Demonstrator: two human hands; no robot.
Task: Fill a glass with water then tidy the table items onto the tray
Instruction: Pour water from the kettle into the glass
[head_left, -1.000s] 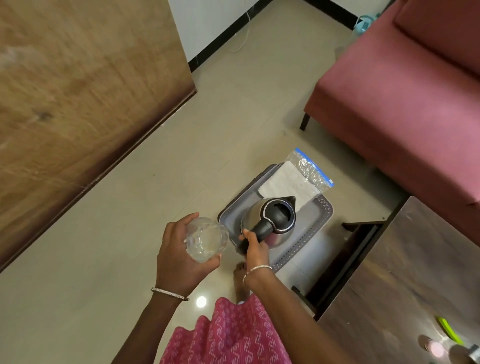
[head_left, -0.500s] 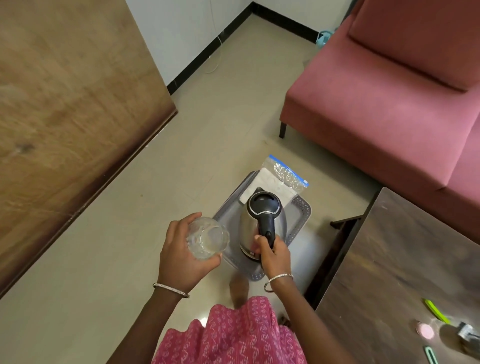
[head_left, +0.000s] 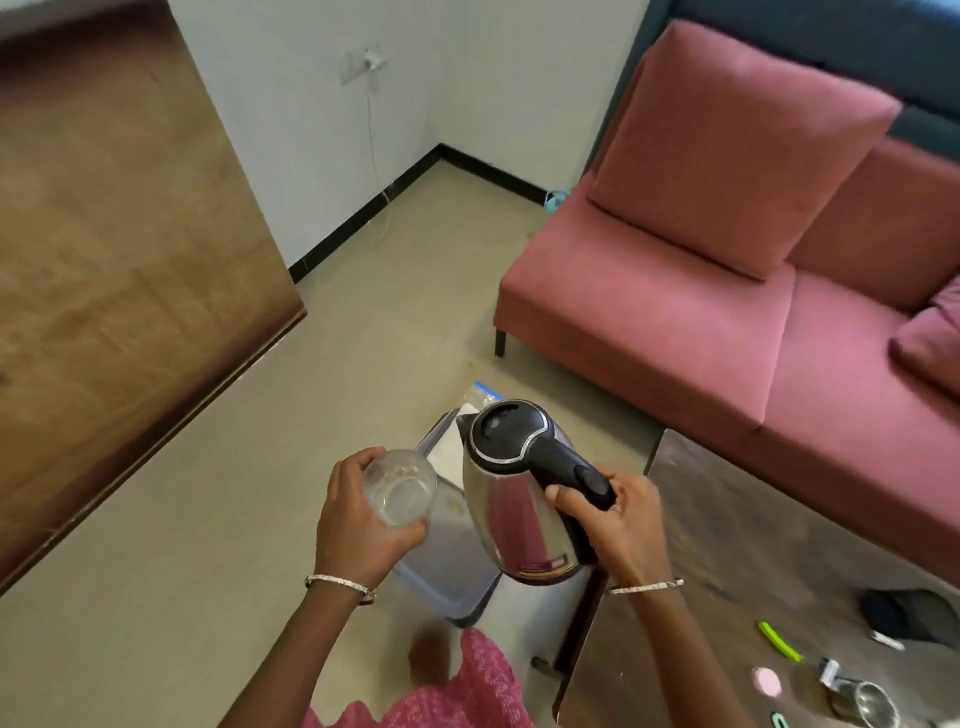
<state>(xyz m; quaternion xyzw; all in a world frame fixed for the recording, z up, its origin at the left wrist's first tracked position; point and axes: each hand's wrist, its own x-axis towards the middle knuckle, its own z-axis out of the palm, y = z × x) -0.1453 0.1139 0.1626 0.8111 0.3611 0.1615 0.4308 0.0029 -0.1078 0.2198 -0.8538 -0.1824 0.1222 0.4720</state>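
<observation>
Two grips hold things above the grey tray (head_left: 451, 567): the left grip (head_left: 358, 525) is curled round the glass (head_left: 400, 488), the right grip (head_left: 618, 530) clasps the handle of the steel kettle (head_left: 514, 512) just beside it.

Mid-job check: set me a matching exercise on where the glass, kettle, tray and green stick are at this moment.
Things:
1. glass
2. kettle
3. tray
4. green stick

Places:
A. on the floor
B. gripped in the left hand
C. lying on the dark table
D. held by its handle in the right hand

Pairs: 1-B, 2-D, 3-A, 4-C
</observation>
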